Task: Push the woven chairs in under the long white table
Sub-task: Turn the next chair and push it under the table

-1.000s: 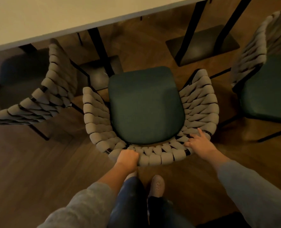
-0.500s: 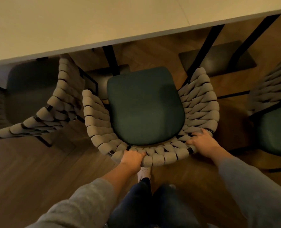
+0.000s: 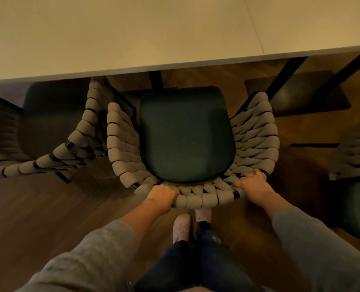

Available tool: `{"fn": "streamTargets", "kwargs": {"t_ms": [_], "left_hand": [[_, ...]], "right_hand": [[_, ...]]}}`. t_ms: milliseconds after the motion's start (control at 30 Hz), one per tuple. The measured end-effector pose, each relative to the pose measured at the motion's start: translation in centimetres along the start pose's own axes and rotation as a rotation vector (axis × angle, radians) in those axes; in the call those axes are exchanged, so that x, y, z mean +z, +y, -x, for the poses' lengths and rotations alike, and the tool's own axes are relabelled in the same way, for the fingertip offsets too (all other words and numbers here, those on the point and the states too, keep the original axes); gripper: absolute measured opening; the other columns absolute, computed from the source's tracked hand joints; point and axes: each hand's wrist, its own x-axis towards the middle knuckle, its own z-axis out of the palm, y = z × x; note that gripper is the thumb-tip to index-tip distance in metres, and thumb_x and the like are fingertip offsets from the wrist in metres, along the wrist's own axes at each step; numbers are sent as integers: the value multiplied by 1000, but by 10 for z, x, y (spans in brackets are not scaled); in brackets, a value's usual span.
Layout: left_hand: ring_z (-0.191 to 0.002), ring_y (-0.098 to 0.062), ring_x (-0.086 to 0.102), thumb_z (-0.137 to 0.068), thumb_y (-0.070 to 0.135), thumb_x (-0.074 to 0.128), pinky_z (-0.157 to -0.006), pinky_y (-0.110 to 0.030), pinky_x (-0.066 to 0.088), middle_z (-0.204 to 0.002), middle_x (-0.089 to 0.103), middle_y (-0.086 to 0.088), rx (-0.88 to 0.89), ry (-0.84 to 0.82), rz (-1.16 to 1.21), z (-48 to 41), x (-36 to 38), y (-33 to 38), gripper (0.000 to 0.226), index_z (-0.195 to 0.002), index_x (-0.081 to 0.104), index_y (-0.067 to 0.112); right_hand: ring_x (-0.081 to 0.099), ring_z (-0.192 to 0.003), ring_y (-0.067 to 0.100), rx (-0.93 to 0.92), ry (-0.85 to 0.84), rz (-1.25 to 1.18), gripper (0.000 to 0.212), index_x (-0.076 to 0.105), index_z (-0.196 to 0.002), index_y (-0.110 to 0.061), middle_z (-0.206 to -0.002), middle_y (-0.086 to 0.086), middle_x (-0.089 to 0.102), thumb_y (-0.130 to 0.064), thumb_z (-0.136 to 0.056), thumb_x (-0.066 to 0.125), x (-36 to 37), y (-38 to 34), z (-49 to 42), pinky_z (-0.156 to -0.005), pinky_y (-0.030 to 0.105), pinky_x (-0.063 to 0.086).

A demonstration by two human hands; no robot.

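Left hand grips the back rail of the woven chair, fingers curled over the cord. Right hand holds the same rail further round. The seat lies just short of the white table edge.

Judged: stiff frame, soft cord giving sure purchase, moderate weight; the rail is the proper hold.

Wood floor should let the legs slide. A neighbouring chair crowds the left, and a table leg stands ahead.

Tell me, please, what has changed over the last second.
The chair slid forward, its seat now nearer the table. The right hand curled its fingers over the backrest. The left hand still grips the backrest; the left chair and right chair stayed.
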Motion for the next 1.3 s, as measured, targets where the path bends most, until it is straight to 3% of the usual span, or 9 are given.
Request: {"fn": "streamTargets", "kwargs": {"t_ms": [200, 433, 667, 933, 1167, 1233, 1300], "left_hand": [[-119, -21, 55, -96, 19, 52, -97, -35, 45, -136, 54, -1, -65, -9, 61, -19, -22, -43, 52, -144, 38, 35], [-119, -20, 56, -100, 23, 45, -98, -36, 44, -140, 51, 2, -139, -19, 36, -41, -43, -87, 53, -147, 29, 42], [-138, -24, 38, -102, 27, 37, -117, -54, 16, -154, 36, 7, -221, -43, -14, -56, -78, -109, 49, -147, 28, 46], [-137, -24, 40, -104, 29, 36, -114, -58, 16, -153, 38, 6, -245, -65, 16, -70, -83, -120, 47, -147, 28, 47], [-140, -26, 36, -100, 31, 46, -115, -58, 16, -152, 38, 3, -243, -195, 27, -81, -87, -123, 51, -149, 32, 36], [-137, -27, 38, -90, 32, 64, -114, -57, 23, -149, 41, 0, -195, -298, 52, -84, -95, -123, 66, -149, 34, 29], [-133, -27, 43, -80, 38, 76, -111, -46, 34, -146, 45, -1, -109, -339, 139, -88, -107, -117, 83, -149, 33, 27]], "right_hand": [[39, -135, 27, -15, 38, 41, 44, 46, -136, -29, -136, 1, 55, -16, -95, 53, -47, 1, -38, -115, 55, 20], [46, -126, 29, -29, 83, 45, 36, 51, -128, -27, -127, 3, 59, -16, -94, 53, -84, 3, -82, -109, 54, 25], [46, -126, 29, -19, 93, 3, 40, 49, -133, -27, -129, 4, 57, -18, -94, 53, -111, 7, -103, -112, 57, 22], [45, -126, 29, -49, 80, 9, 39, 49, -132, -27, -126, 4, 58, -20, -93, 55, -121, 13, -119, -112, 59, 21], [42, -132, 30, -56, 40, 18, 51, 43, -141, -26, -137, 5, 53, -14, -93, 55, -127, 16, -121, -114, 56, 23], [37, -137, 30, -78, 59, -19, 64, 32, -149, -28, -144, 6, 47, -16, -91, 59, -127, 16, -118, -116, 54, 20], [27, -144, 28, -116, 93, -94, 80, 19, -154, -29, -153, 6, 37, -25, -89, 66, -125, 19, -113, -120, 53, 12]]}}
